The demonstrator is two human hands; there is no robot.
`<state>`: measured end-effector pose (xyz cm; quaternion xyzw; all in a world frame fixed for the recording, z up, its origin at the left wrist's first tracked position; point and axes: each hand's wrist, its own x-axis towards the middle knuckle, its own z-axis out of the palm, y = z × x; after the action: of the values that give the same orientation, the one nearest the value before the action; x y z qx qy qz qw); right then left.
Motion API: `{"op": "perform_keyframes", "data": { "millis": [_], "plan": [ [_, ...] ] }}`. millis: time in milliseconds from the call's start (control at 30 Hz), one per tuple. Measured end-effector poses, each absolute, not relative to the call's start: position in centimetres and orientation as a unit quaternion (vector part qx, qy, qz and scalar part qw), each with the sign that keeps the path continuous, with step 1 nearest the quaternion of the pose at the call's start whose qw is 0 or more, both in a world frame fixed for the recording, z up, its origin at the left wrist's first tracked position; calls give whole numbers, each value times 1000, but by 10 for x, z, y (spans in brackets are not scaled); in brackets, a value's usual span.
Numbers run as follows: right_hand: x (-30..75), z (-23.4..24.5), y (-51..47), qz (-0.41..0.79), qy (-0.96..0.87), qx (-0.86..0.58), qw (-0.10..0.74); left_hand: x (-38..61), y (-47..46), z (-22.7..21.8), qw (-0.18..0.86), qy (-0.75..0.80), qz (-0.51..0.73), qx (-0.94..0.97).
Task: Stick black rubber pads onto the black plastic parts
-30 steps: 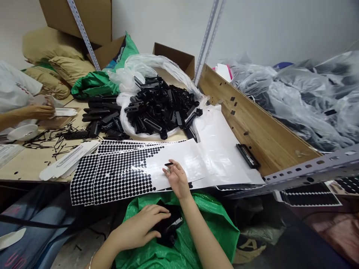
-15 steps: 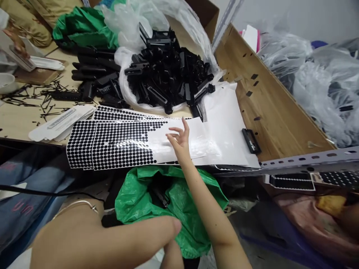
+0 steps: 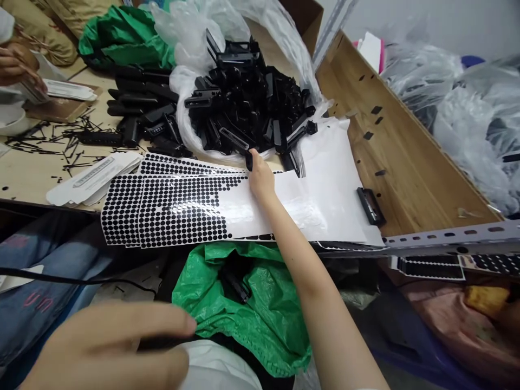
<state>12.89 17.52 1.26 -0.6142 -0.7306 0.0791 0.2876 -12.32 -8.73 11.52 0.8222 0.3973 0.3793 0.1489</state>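
Observation:
My right hand (image 3: pixel 260 177) stretches across the sheets of black dot stickers (image 3: pixel 170 211) to the near edge of the pile of black plastic parts (image 3: pixel 244 103), which lies in a clear plastic bag. Its fingers are closed on one black part (image 3: pixel 249 160) at that edge. My left hand (image 3: pixel 117 346) is close to the camera at the lower left, thumb and fingers pressed together over something dark and thin that I cannot make out. Below the table an open green bag (image 3: pixel 264 314) holds more black parts (image 3: pixel 233 279).
A co-worker's hand (image 3: pixel 16 65) handles white sleeves at the far left. White paper sleeves (image 3: pixel 93 176) and scattered thin black pins (image 3: pixel 60 141) lie on the table. A slanted wooden board (image 3: pixel 406 162), a metal rail (image 3: pixel 447 238) and full plastic bags (image 3: pixel 467 97) close off the right. One black part (image 3: pixel 370 206) rests by the board.
My right hand left the sticker sheet, reached forward to the pile and closed on a black part. My left hand came out of the green bag toward the camera.

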Motion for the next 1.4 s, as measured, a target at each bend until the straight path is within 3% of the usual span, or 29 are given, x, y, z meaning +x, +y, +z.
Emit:
{"op": "perform_keyframes", "data": {
  "millis": [100,167,233,300,400,500,633,833,1033,1267,1400],
  "plan": [
    [126,27,143,180,-699,-542,431,-104,-45,110,90,332,443,828],
    [121,39,115,329,-668,-468,477,-92,-15,93,104,417,462,775],
    [114,48,93,482,-638,-389,457,-82,12,64,228,476,426,735],
    [109,48,84,538,-610,-368,451,-72,33,32,388,481,428,659],
    [105,30,93,448,-602,-452,482,-61,57,-5,528,490,513,466],
    [105,4,113,334,-640,-529,447,-57,73,-18,554,490,579,344],
    [105,-16,125,270,-686,-553,387,-61,80,-14,606,455,554,344],
    [101,-15,127,310,-663,-570,372,-62,78,-15,633,465,488,381],
    [98,-19,125,266,-681,-552,401,-62,80,-17,644,444,477,401],
    [94,-10,130,167,-766,-549,289,-64,79,-18,628,450,499,392],
    [101,6,147,239,-770,-543,236,-65,79,-18,639,435,499,391]
  ]
}}
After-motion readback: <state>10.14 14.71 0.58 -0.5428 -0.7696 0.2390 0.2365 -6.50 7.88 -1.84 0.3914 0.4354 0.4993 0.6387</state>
